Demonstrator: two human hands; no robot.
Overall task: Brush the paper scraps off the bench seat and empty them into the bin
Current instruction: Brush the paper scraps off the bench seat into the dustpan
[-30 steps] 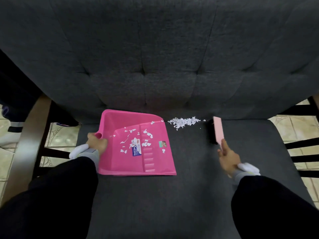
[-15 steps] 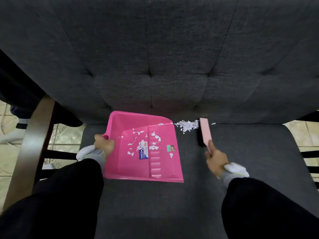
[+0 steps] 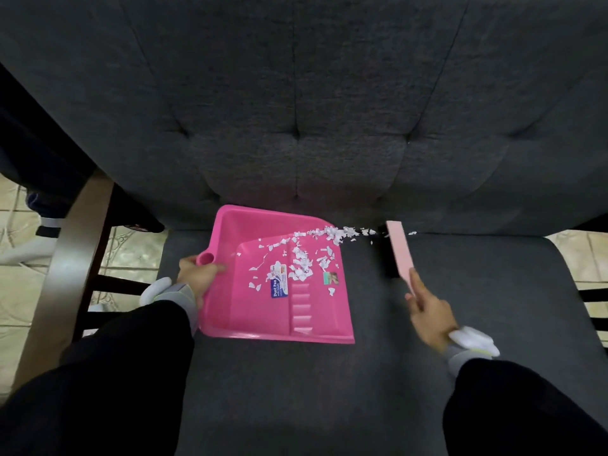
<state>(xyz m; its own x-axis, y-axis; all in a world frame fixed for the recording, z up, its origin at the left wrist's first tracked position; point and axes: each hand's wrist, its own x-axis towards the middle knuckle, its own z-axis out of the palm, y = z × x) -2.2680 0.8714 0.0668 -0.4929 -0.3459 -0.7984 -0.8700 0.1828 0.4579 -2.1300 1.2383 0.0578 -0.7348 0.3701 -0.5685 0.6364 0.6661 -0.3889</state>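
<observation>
A pink dustpan [image 3: 260, 311] lies flat on the dark grey bench seat [image 3: 329, 390], its open lip facing right. My left hand [image 3: 197, 274] grips its handle at the left. White paper scraps [image 3: 302, 261] are scattered inside the pan, and more scraps [image 3: 352, 232] trail over the lip onto the seat near the backrest. My right hand [image 3: 427, 307] holds the handle of a pale pink brush [image 3: 399, 251] with dark bristles, which stands a little right of the scrap trail. One scrap [image 3: 412, 233] lies just right of the brush.
The tufted grey backrest [image 3: 329, 110] rises right behind the pan and brush. A wooden chair frame [image 3: 65, 258] stands at the left over tiled floor [image 3: 19, 232]. Tiled floor also shows at the right edge [image 3: 579, 251]. No bin is in view.
The brush swept leftward along the backrest, pushing the scrap pile to the pan's lip; many more scraps now lie inside the pan. The left hand kept holding the pan.
</observation>
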